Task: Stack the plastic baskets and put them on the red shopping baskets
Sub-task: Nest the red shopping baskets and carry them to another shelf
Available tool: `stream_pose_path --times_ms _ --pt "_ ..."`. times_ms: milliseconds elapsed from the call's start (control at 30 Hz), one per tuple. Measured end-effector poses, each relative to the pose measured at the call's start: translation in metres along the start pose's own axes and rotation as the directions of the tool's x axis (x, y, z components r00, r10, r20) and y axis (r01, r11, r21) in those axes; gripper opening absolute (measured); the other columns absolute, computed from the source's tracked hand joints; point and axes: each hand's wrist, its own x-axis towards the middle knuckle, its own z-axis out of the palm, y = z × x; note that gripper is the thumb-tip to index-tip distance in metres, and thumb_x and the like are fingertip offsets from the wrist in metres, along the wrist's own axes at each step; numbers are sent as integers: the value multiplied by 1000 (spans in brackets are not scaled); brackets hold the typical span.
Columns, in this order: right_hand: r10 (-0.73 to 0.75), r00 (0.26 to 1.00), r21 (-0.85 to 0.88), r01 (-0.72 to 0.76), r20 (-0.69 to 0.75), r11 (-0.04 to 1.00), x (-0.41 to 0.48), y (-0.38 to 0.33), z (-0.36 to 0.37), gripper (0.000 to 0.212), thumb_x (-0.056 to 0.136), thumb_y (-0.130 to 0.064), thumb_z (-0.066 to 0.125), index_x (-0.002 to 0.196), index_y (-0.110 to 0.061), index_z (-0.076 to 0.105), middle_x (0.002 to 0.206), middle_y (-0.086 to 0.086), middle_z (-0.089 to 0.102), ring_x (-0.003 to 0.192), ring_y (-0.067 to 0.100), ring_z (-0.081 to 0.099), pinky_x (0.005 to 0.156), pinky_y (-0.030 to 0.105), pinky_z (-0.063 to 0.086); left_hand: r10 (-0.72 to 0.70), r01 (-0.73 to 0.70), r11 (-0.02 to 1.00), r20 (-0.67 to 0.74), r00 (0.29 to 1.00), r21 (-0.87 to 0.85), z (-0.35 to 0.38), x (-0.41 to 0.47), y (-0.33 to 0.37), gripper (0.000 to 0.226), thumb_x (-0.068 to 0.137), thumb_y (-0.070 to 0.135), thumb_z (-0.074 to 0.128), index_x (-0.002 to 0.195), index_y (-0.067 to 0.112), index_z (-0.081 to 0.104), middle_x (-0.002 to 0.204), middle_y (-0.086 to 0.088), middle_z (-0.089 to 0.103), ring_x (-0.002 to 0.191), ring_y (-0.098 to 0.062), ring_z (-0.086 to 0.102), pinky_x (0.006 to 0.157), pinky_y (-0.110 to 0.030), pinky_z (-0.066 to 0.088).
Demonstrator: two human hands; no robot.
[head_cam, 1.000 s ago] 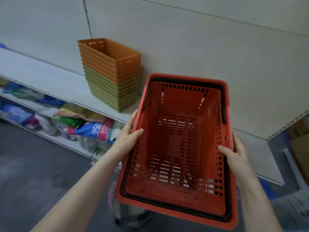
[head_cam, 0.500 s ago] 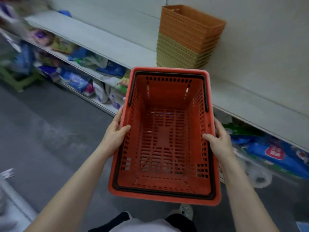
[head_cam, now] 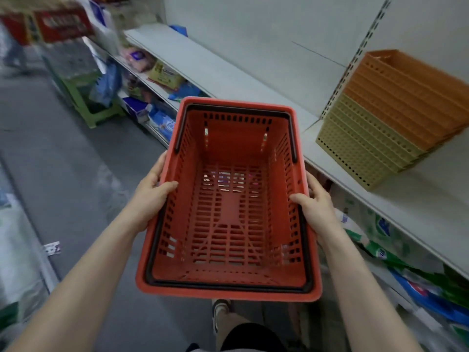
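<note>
The fingers (head_cam: 300,199) of the right hand (head_cam: 318,209) curl over the long right rim of the rectangular red slotted plastic shopping basket (head_cam: 229,199), thumb inside the wall and the rest wrapped under the lip, and the left hand (head_cam: 149,199) mirrors this on the opposite rim, its thumb hooked over the edge, so both hands are closed on the basket and carry it level, mouth up, in front of the body over the grey floor (head_cam: 76,161). The basket is empty, and its black handles lie folded down along the rim. It looks light and stiff, a rigid moulded shell that should keep its shape under a two-sided grip; the thick rolled rim gives a sure purchase, while the slotted walls seem thinner and would likely flex if squeezed. The nested stack of perforated plastic baskets (head_cam: 390,113), orange ones on top and pale yellow-green ones below, sits tilted on the bare white metal shelf (head_cam: 418,194) to the right, well apart from the hands. That stack also looks light but taller and freer to slide apart, so I judge it best taken low, with both hands on the sides of the bottom basket. Bagged goods (head_cam: 396,247), blurred, crowd the lower shelves.
</note>
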Motion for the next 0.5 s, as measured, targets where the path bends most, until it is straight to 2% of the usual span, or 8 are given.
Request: stream_pose_path --times_ms 167,233,300,400,500 --pt "-32 995 28 30 96 999 101 -45 55 64 78 6 54 117 -45 63 104 -1 75 96 26 72 85 51 59 -10 11 1000 -84 996 10 -42 80 42 76 93 6 50 139 63 31 113 15 66 80 -12 74 63 -31 61" --pt "-35 988 37 30 151 999 140 -66 77 62 75 0 56 111 -50 65 101 -1 76 92 25 74 78 49 61 -4 4 1000 -125 992 -1 -59 111 57 75 93 5 49 141 61 31 115 15 66 80 -11 74 61 -29 61" --pt "-23 981 53 12 194 998 177 -88 102 61 72 -5 56 116 -47 64 102 1 76 86 25 75 66 43 62 4 -8 1000 -161 987 -19 -79 139 72 75 94 4 49 141 60 32 115 14 67 82 -13 74 62 -30 61" --pt "-49 967 72 32 248 997 228 -119 144 59 72 -5 56 114 -46 65 98 -2 77 82 24 76 59 35 60 26 -33 999 -232 972 -25 -113 186 90 76 93 3 50 141 59 34 120 11 66 93 -18 71 80 -39 59" --pt "-91 957 113 62 276 992 278 -145 190 56 75 -1 53 110 -42 68 95 3 78 77 24 76 57 34 59 59 -70 997 -263 963 -30 -150 243 104 76 92 1 51 141 57 36 114 21 66 92 -7 69 89 -39 55"
